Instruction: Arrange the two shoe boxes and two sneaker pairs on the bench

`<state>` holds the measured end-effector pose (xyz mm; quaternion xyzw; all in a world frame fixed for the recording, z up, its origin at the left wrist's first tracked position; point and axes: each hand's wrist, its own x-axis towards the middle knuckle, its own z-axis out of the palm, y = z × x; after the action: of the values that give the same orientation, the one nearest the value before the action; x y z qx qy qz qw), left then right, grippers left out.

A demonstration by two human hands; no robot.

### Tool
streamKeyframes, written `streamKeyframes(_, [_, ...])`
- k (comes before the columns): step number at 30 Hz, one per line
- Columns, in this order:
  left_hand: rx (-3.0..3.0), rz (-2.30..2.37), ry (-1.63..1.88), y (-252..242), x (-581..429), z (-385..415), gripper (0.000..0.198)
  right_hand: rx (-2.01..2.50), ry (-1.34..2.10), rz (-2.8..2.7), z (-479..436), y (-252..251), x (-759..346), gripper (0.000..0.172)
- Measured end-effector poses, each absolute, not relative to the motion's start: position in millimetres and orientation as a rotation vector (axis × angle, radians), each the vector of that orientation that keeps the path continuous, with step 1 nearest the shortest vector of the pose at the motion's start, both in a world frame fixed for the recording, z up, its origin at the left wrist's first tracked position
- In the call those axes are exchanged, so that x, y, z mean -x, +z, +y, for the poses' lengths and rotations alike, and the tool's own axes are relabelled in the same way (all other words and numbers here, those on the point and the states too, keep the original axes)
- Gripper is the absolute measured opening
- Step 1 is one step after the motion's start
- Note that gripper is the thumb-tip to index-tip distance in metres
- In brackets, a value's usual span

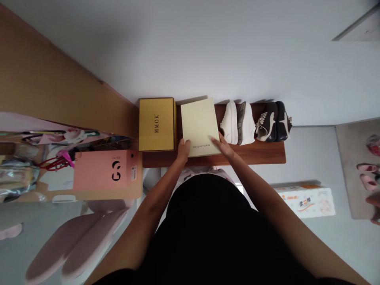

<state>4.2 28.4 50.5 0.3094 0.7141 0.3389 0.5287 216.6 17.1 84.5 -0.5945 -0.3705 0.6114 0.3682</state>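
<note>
Fingers of the left hand (183, 150) and right hand (222, 145) lie against the near corners of a cream box (199, 124); whether they grip, cannot tell. Box sits askew on a wooden bench (252, 156). Left of box: yellow box (156, 124). Right of box: white sneakers (237, 122), dark sneakers (273, 121).
</note>
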Motion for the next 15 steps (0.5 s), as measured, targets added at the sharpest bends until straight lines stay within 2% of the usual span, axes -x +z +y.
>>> streamKeyframes(4, [-0.830,1.773,0.826,56.0,-1.0,28.4,0.041,1.526,1.656,-0.830,18.9,67.2,-210.1,0.070])
streamKeyframes(8, [-0.855,1.806,0.775,52.0,-1.6,34.7,0.050,1.503,1.717,-0.745,22.6,43.7,-204.1,0.075])
streamKeyframes(11, [-0.855,1.828,0.734,46.2,-3.5,39.0,0.061,1.558,1.690,-0.768,29.1,33.5,-200.3,0.076])
streamKeyframes(15, [-0.865,1.824,0.726,39.9,-4.3,45.3,0.076,1.615,1.642,-0.832,38.5,28.7,-195.6,0.069])
